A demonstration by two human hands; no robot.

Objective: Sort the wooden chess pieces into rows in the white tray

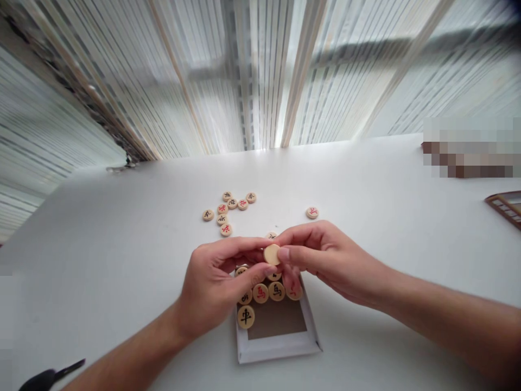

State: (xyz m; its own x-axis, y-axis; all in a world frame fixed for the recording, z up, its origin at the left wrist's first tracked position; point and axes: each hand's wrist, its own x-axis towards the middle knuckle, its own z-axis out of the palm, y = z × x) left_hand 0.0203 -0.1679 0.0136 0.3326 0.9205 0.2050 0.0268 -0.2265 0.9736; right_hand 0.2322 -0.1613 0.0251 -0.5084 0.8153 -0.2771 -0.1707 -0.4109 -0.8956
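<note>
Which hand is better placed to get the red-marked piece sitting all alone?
Probably the right hand: the lone piece lies just beyond it, farther from the left hand. The right fingers hold a disc, though.

A plain pale cream colour is shown by the face of the held disc. The boxed discs are coloured light wood, and by characters in black or in red they are marked; the same two inks are seen on the loose discs. The box is coloured whitish, with its floor in grey-brown. The table is white. The curtain is patterned with thin whitish, grey and beige stripes, though its exact tints are blurred by the light.
</note>
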